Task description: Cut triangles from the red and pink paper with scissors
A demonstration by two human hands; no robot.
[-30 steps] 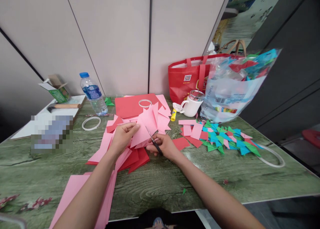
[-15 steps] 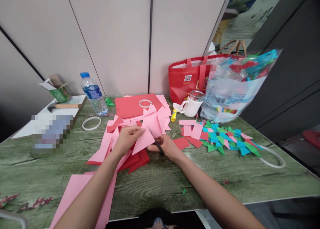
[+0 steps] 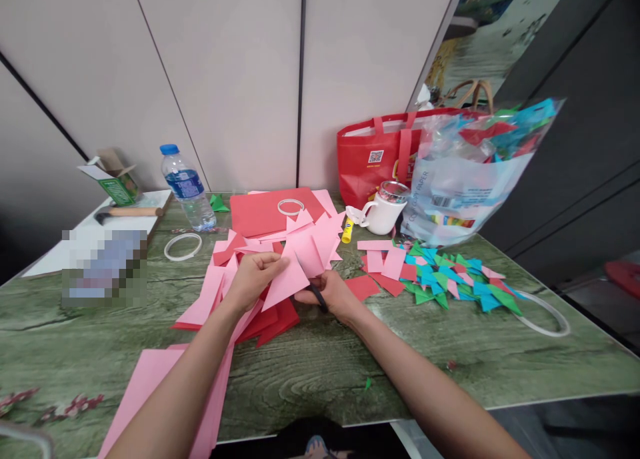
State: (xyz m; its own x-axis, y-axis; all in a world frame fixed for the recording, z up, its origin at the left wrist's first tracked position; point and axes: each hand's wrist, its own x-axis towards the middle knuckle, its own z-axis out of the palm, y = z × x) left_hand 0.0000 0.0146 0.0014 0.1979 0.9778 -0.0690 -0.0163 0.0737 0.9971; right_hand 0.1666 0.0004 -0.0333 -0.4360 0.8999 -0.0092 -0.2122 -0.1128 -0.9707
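Note:
My left hand (image 3: 257, 279) pinches a sheet of pink paper (image 3: 286, 284) by its left edge, above a heap of cut paper. Fingers of my right hand (image 3: 333, 293) are closed round the dark handle of a pair of scissors (image 3: 319, 297). The blades lie at a slit in the pink sheet and are mostly hidden by it. Beneath and behind the hands are pink pieces and red paper (image 3: 265, 322). A stack of pink sheets (image 3: 145, 385) lies partly under my left forearm.
Folded green and blue pieces (image 3: 440, 275) lie to the right, beside a white ring (image 3: 545, 315). Behind stand a white mug (image 3: 385, 212), a glue stick (image 3: 347, 230), a red bag (image 3: 360, 159) and a plastic bag (image 3: 450, 192). A water bottle (image 3: 187, 189) and hammer (image 3: 130, 212) are left.
Almost nothing differs. The pink sheet's lower corner has shifted very slightly left; both hands keep their hold.

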